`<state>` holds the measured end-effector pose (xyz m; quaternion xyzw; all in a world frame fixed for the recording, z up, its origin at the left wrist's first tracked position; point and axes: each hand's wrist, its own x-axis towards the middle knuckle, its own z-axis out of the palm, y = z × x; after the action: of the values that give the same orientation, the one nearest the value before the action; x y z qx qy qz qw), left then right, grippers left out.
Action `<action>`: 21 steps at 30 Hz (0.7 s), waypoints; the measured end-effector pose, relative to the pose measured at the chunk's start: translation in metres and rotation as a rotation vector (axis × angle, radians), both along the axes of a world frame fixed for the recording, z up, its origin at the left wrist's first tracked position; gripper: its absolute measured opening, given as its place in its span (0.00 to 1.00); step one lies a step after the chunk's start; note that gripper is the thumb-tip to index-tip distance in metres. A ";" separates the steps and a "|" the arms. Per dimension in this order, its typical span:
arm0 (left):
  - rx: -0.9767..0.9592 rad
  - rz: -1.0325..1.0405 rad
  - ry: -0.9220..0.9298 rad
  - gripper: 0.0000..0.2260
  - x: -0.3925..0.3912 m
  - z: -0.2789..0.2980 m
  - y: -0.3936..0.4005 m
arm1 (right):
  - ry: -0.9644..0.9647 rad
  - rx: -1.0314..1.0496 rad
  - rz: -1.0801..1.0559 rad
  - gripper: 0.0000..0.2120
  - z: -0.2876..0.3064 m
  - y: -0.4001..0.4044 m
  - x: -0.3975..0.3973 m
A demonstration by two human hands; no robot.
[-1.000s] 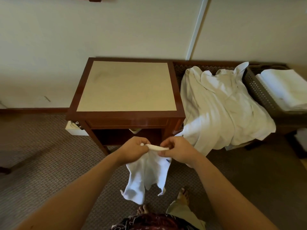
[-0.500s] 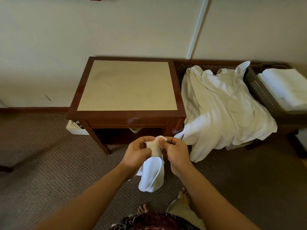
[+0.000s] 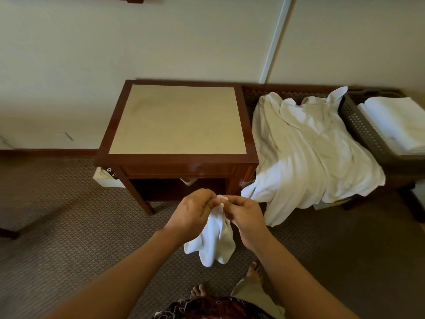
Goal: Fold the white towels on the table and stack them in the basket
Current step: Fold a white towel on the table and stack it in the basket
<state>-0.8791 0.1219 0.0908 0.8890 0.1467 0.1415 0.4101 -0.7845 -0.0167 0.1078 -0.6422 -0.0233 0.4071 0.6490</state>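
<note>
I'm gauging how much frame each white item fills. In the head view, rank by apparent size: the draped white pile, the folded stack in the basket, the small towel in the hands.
1. Draped white pile, clearly largest.
2. Folded stack, cut off by the frame edge.
3. Small towel, bunched and nearest the camera, so its rank against the stack is unsure.

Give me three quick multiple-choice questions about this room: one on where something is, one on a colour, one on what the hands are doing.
1. Where is the basket?
A. on the square table
B. at far right, past the heap of white cloth
C. on the carpet by the feet

2. What colour is the square table's top panel?
A. beige
B. blue
C. black

3. How is the small towel held?
A. lying flat
B. by the left hand alone
C. pinched by both hands, hanging

Answers:
1 B: it sits beyond the cloth heap.
2 A: beige panel, dark wood frame.
3 C: left hand and right hand meet at its top.
</note>
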 end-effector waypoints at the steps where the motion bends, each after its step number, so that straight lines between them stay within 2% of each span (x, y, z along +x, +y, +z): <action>1: -0.047 0.027 -0.002 0.07 0.000 0.000 -0.003 | 0.027 0.026 0.003 0.06 0.001 0.000 -0.001; 6: -0.075 0.130 -0.073 0.06 0.001 -0.003 -0.014 | 0.129 0.141 -0.001 0.11 0.005 -0.001 -0.001; 9: -0.101 0.176 -0.082 0.07 0.000 -0.004 -0.013 | 0.127 0.203 0.090 0.12 0.010 -0.005 0.002; 10: -0.120 0.189 -0.091 0.07 -0.001 -0.004 -0.012 | 0.064 0.206 0.152 0.11 0.011 -0.007 0.002; 12: -0.140 0.203 -0.104 0.07 -0.003 -0.005 -0.012 | -0.198 0.118 0.268 0.09 0.009 -0.008 0.003; 14: -0.141 0.205 -0.096 0.06 -0.004 -0.007 -0.012 | -0.395 -0.006 0.261 0.08 0.005 -0.005 0.002; 16: -0.166 0.210 -0.080 0.06 -0.005 -0.008 -0.013 | -0.461 -0.044 0.216 0.07 0.001 -0.003 0.002; 21: -0.363 0.140 0.058 0.04 -0.011 -0.004 -0.004 | -0.642 -0.068 0.277 0.04 -0.004 -0.009 0.008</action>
<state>-0.8903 0.1177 0.0869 0.7918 0.2431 0.1154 0.5483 -0.7768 -0.0253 0.1040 -0.7495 -0.2997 0.2692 0.5253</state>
